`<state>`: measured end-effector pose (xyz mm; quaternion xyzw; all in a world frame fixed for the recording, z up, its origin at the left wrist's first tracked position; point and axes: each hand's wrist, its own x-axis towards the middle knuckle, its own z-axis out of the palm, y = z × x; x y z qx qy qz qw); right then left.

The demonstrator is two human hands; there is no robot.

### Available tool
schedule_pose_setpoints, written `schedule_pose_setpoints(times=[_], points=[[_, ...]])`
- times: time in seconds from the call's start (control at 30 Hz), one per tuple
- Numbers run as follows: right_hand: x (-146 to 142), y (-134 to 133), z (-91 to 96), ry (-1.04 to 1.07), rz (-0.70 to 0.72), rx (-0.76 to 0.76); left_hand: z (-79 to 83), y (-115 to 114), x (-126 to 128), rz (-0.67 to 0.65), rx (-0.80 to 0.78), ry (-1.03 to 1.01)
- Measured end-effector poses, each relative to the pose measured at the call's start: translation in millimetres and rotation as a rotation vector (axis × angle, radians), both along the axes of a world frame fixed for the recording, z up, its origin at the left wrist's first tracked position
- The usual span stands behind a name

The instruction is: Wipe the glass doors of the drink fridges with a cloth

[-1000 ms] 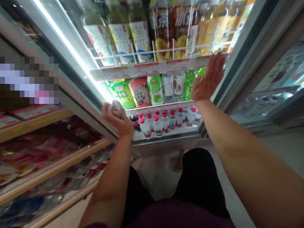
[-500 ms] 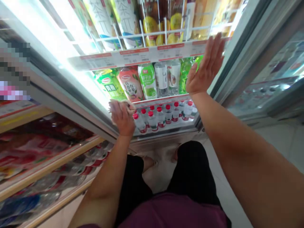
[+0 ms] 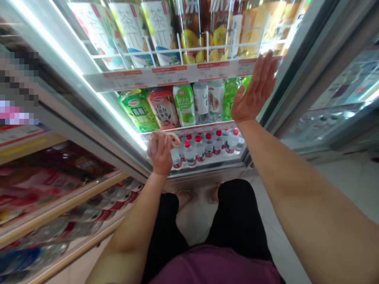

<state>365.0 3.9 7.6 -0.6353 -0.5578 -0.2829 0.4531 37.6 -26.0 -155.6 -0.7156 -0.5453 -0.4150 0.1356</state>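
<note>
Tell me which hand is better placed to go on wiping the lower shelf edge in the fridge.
Left, probably. The left hand holds the crumpled cloth right at the lower shelf edge, beside the small red-capped bottles. The right hand is flat and open against the door frame, holding nothing.

so the cloth [image 3: 166, 136] is mostly buried under the left hand [image 3: 160, 152], only a pale crumpled bit pokes out past the fingers, and the small bottles right behind that grip are partly covered too. The right hand [image 3: 256, 88] blocks the right end of the price strip [image 3: 166, 75] and part of a green bottle behind its palm. Price tag print is way too small to read. Tall bottles [image 3: 154, 31] above both grips are chopped at the top edge. Off to the left of the left grip there's a pixelated patch [image 3: 17, 90], and the shelf goods [image 3: 53, 189] below it are just blur
</note>
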Motion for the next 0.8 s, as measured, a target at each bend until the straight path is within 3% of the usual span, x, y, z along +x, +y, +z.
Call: schedule_pose_setpoints(times=[0.07,0.13,0.3,0.4,0.5,0.6,0.7,0.8], points=[[-1,1,-0.9,0.004,-0.017,0.019,7.2,3,-2,0.077,0.060,-0.070],[-3,1,-1.8,0.011,-0.015,0.054,2.8,0,2,0.101,0.046,-0.079],[-2,4,-3.1,0.073,0.061,0.031,-23.2,-12,7,-0.098,-0.198,0.293],[1,8,-5.2,0.101,0.105,0.029,-17.4,-8,-5,-0.128,-0.105,0.432],[4,13,-9.0,0.106,0.127,0.111,-12.9,-1,-12,-0.059,0.049,0.405],[6,19,-12.5,0.077,0.125,0.182,-29.9,-4,-12,-0.016,0.121,0.415],[6,21,-14.0,0.061,0.109,0.223,-49.0,-11,-15,-0.088,0.140,0.522],[5,20,-13.2,0.065,0.099,0.227,-41.5,-7,-23,-0.129,0.141,0.532]])
